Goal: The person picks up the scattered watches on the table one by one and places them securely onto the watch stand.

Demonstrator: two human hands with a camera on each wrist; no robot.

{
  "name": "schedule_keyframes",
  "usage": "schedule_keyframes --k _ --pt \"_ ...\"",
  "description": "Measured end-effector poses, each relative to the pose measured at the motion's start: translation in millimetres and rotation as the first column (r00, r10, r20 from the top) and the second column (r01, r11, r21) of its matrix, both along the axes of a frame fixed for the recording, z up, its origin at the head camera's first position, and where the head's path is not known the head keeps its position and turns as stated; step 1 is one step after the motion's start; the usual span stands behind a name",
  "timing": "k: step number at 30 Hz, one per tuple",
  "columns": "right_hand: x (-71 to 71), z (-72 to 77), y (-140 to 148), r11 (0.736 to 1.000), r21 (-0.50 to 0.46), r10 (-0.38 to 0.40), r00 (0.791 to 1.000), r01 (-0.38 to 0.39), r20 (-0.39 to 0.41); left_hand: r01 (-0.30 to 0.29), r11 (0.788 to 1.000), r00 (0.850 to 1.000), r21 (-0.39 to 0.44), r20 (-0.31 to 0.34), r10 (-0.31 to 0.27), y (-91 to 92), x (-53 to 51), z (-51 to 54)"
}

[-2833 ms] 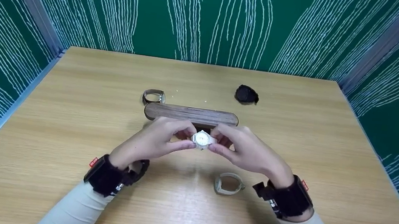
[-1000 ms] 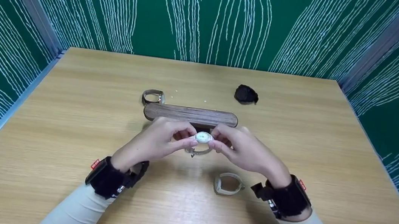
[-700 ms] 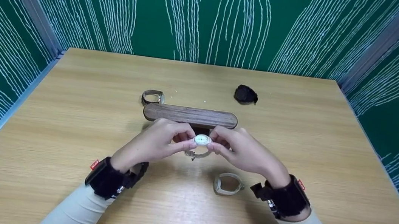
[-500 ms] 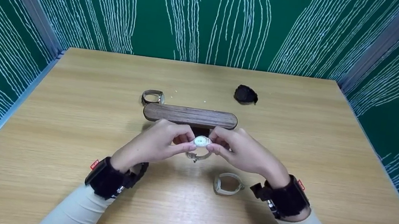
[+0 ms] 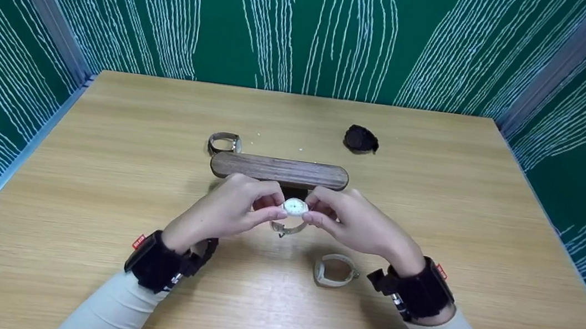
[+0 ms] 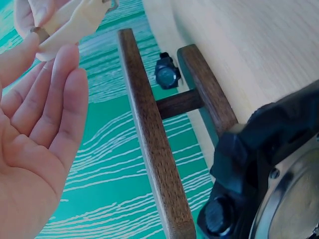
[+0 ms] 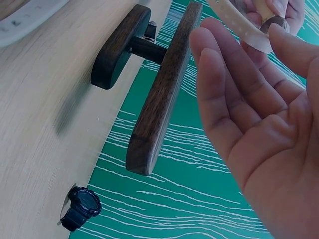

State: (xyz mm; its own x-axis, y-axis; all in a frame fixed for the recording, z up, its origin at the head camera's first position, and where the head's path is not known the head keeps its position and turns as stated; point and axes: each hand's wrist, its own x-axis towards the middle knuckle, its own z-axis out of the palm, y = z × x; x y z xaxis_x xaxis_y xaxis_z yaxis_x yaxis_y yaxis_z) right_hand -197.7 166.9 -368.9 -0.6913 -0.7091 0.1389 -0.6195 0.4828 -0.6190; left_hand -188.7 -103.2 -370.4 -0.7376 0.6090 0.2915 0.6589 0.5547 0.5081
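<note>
Near the table's middle, my left hand (image 5: 235, 205) and right hand (image 5: 356, 220) hold a small cream-white wristwatch (image 5: 295, 207) above the tabletop, one pinching each side by the dial. Its round white dial faces up toward the head camera, and its buckled strap hangs below in a loop. In the left wrist view the pale strap (image 6: 82, 22) shows between the fingertips, while the other fingers of the left hand extend loosely. The right wrist view shows the cream strap (image 7: 241, 25) at the right thumb. Just beyond both hands stands a dark wooden T-bar watch stand (image 5: 279, 170).
A whitish watch (image 5: 336, 271) stands on its side before the right hand. Beside the left wrist is a black-strapped watch (image 5: 211, 249), partly hidden. Behind the stand's left end is a brown-strapped watch (image 5: 224, 144); farther back right lies a black watch (image 5: 361, 139).
Compared with 2.8 s ago, the held watch has tilted, so its dial looks flatter and the strap loop shows below. It has shifted very slightly left lately. Both hands keep their pinch.
</note>
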Motion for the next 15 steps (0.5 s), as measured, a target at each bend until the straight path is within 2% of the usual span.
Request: schedule_keyframes --k 4,9,15 --pt "-0.5 -0.3 0 1.000 -0.002 -0.003 1.000 0.003 0.012 -0.006 1.000 1.000 0.004 -0.011 0.006 -1.1 -0.6 0.2" --pt "-2.3 1.5 3 1.000 -0.002 -0.017 1.000 0.017 0.001 -0.002 0.999 1.000 0.050 -0.002 0.002 -5.2 -1.8 2.6" --pt "-8.2 5.0 13 0.993 -0.032 -0.112 0.994 0.112 0.001 -0.067 0.994 0.998 0.089 -0.010 0.068 -15.4 -4.0 10.7"
